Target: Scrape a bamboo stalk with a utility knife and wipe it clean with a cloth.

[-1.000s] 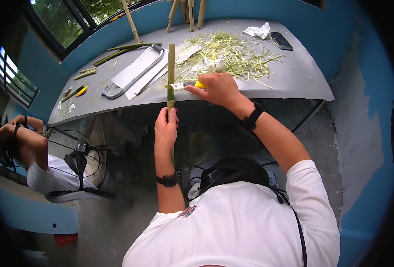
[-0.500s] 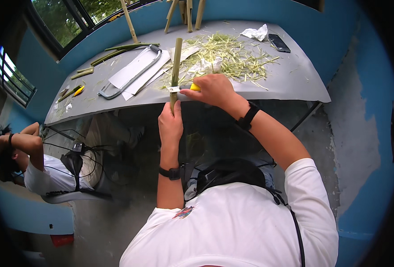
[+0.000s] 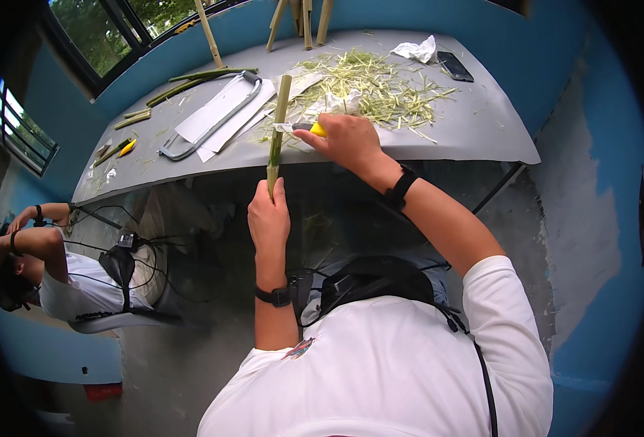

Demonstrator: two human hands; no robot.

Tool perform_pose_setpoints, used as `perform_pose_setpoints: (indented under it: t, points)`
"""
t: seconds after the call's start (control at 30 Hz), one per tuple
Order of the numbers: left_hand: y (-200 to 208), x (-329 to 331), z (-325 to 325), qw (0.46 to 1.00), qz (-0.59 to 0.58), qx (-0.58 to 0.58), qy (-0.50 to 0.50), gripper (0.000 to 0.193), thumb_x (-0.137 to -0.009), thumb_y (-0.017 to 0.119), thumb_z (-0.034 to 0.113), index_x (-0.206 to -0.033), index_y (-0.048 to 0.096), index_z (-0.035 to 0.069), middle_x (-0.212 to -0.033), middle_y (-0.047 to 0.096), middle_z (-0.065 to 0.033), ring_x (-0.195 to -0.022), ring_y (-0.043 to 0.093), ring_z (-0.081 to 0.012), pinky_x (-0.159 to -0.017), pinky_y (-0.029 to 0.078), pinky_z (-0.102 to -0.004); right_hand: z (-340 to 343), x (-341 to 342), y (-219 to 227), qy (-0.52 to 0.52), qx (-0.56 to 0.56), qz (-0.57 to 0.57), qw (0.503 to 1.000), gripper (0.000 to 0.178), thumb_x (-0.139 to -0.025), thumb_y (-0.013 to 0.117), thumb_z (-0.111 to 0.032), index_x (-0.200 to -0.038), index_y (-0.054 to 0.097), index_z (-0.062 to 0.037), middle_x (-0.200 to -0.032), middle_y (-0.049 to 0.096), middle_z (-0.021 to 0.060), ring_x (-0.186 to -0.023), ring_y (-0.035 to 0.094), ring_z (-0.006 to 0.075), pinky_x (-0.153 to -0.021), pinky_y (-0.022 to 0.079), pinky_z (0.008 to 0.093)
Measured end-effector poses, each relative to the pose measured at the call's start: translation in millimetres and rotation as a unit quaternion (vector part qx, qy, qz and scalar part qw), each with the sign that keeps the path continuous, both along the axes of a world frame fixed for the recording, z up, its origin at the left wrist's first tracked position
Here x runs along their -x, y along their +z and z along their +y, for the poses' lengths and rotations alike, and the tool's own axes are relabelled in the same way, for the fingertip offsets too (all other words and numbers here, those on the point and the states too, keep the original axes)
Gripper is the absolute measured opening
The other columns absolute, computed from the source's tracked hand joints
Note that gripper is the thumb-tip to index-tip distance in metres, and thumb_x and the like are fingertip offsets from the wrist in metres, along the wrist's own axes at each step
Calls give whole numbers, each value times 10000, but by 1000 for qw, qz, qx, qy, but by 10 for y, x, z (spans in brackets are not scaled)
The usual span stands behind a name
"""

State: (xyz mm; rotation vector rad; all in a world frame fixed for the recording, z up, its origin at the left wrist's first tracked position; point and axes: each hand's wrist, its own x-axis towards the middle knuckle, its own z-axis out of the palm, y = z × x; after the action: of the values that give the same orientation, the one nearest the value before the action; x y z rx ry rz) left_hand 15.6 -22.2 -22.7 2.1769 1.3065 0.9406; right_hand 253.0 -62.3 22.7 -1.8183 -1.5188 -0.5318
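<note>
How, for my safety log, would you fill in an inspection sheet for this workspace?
Surface: grey table, strewn with pale shavings.
Work things: greenish stick, tilted slightly; yellow-handled knife, its exposed blade crossing the stick.
Clutter: hacksaw by white sheets; crumpled white tissue beside a dark phone; more sticks at the left.
Hands: left hand grips the stick's lower part, below the blade; right hand grips the knife. Gloves: nothing seen.
Cables: black cord down the wearer's shirt; several dark cables around the seated person; on the tabletop, nothing seen.
Surroundings: blue walls, window at upper left, seated person at left.
</note>
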Motion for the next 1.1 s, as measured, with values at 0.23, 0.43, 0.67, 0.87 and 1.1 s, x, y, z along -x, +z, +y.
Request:
perform_pose_setpoints:
  t: [0.23,0.43,0.67,0.87,1.1]
  points:
    - [137,-141,84,1000,-11,-15,8,397,-1185,622,416,-1123,701,33,-944,753,-295,-936,717,-569,-770,533,-635,-73,-4,64,71,37,-13,997,766,-1057,635,-781,-771,770,-84,-673,734,155,-633,764,376,-616,601,494]
    - [208,-184,70,1000,-2,-23,18,378,-1160,660,424,-1145,749,57,-964,777,-286,-966,735,-556,-794,561,-626,12,-7,60,43,71,-36,996,766,-1035,663,-791,-724,758,-98,-659,724,157,-631,756,374,-604,596,490]
    - [157,-45,73,1000,4,-1,26,388,-1146,684,446,-1140,760,65,-956,773,-268,-948,733,-544,-781,569,-602,115,35,-74,-15,44,-25,999,800,-1062,599,-810,-802,787,-77,-701,750,173,-663,781,378,-611,621,493]
    - [126,513,-129,997,0,53,46,379,-1150,698,397,-1068,723,28,-835,707,-238,-816,699,-498,-721,535,-533,142,-50,-21,-71,31,37,996,762,-1093,581,-783,-905,771,-69,-744,761,184,-683,799,379,-598,628,500]
    - [210,196,2,999,-9,27,16,372,-1150,700,421,-1145,756,53,-879,748,-243,-876,732,-519,-743,552,-557,2,78,26,58,-1,-6,998,720,-1070,686,-725,-732,658,-90,-645,678,150,-605,721,379,-578,551,500]
